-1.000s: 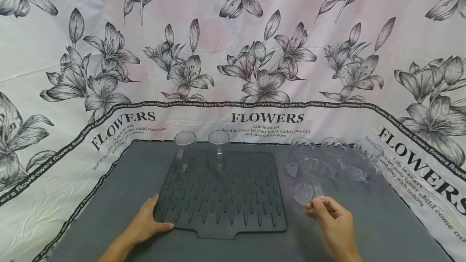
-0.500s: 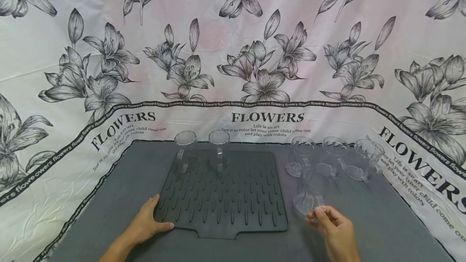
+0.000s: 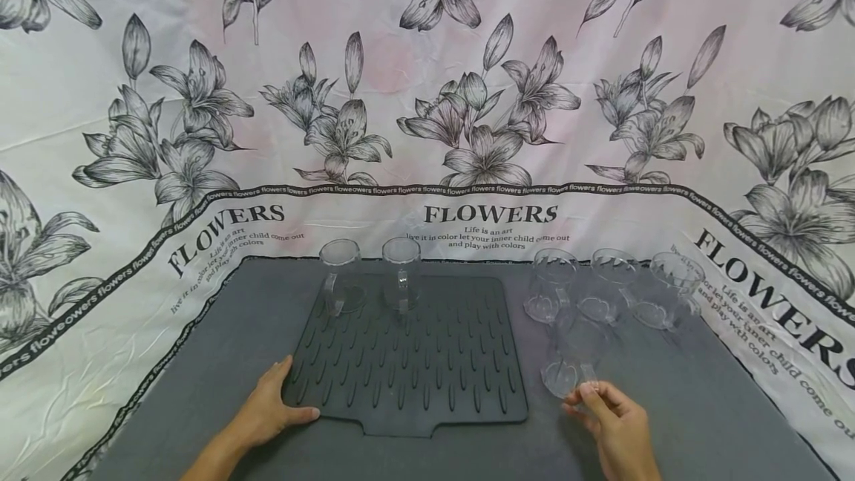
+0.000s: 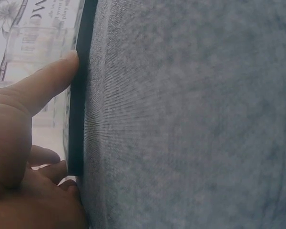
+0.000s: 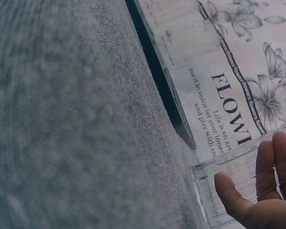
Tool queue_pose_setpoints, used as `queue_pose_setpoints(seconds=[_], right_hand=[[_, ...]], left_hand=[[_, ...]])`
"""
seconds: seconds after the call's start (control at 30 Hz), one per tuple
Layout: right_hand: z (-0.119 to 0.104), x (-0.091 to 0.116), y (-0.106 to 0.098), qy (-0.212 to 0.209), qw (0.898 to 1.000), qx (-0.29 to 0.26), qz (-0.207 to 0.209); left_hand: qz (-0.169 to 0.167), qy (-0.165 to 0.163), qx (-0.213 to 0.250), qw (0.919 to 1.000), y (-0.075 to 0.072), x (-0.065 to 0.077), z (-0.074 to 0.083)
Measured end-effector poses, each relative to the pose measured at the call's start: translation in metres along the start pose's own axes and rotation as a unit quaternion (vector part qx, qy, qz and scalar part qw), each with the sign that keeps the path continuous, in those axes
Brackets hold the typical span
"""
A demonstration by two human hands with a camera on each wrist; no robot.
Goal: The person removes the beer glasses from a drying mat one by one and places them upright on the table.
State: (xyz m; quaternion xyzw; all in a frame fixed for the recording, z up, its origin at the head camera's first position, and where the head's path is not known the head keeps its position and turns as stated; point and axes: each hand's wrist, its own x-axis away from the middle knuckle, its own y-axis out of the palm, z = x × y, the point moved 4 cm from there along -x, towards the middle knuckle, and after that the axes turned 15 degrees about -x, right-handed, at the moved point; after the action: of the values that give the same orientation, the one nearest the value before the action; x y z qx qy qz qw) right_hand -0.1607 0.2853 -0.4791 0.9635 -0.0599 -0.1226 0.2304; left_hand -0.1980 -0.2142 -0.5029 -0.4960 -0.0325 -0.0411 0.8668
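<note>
My right hand (image 3: 614, 421) pinches the handle of a clear glass mug (image 3: 559, 378) between thumb and fingers, to the right of a dark drying mat (image 3: 414, 362). That mug's base is close to the grey tabletop in the right wrist view, with the thumb (image 5: 229, 191) across the glass. My left hand (image 3: 267, 407) rests at the mat's near left corner, thumb along its front edge and fingers along its left side. In the left wrist view the thumb tip touches the mat's rim (image 4: 77, 119). Two glass mugs, a left one (image 3: 341, 280) and a right one (image 3: 402, 280), stand at the mat's back left.
At the back right stand three more clear mugs in a row: a left one (image 3: 551, 288), a middle one (image 3: 604, 288) and a right one (image 3: 668, 292). A grey cloth (image 3: 200, 384) covers the table. Behind it hangs a curtain (image 3: 401, 147) printed with flowers.
My right hand has come down and slightly toward me with the mug, its base now lower in the head view. The left hand and the mat have stayed in place.
</note>
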Motion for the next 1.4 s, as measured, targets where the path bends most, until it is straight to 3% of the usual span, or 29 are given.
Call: queue_pose_setpoints(seconds=[0.27,0.63,0.77,0.83,1.0,1.1,1.27,1.4], right_hand=[[-0.001,0.000,-0.002,-0.014,1.000,-0.013,-0.011],[-0.004,0.000,-0.003,-0.011,1.000,0.006,0.014],[-0.007,0.000,-0.005,0.008,0.996,0.068,0.055],[-0.011,0.000,-0.006,0.009,0.988,0.120,0.099],[-0.034,0.003,-0.008,-0.040,0.942,0.253,0.216],[-0.052,0.008,-0.002,-0.090,0.926,0.284,0.233],[-0.080,0.018,0.023,-0.174,0.922,0.276,0.210],[-0.099,0.027,0.051,-0.220,0.938,0.215,0.159]], left_hand=[[-0.003,-0.001,0.000,1.0000,0.000,0.000,0.001],[-0.002,0.000,-0.001,1.0000,0.001,0.000,-0.001],[-0.006,-0.001,0.002,1.0000,0.001,-0.001,-0.003],[-0.006,0.000,0.001,1.0000,0.001,-0.001,-0.003],[-0.004,-0.001,-0.003,1.0000,0.000,-0.001,-0.001],[-0.004,0.000,-0.005,1.0000,0.001,0.000,0.001],[-0.008,-0.008,-0.004,0.9999,0.001,0.000,0.001],[-0.009,-0.013,-0.005,0.9999,0.000,0.000,-0.001]])
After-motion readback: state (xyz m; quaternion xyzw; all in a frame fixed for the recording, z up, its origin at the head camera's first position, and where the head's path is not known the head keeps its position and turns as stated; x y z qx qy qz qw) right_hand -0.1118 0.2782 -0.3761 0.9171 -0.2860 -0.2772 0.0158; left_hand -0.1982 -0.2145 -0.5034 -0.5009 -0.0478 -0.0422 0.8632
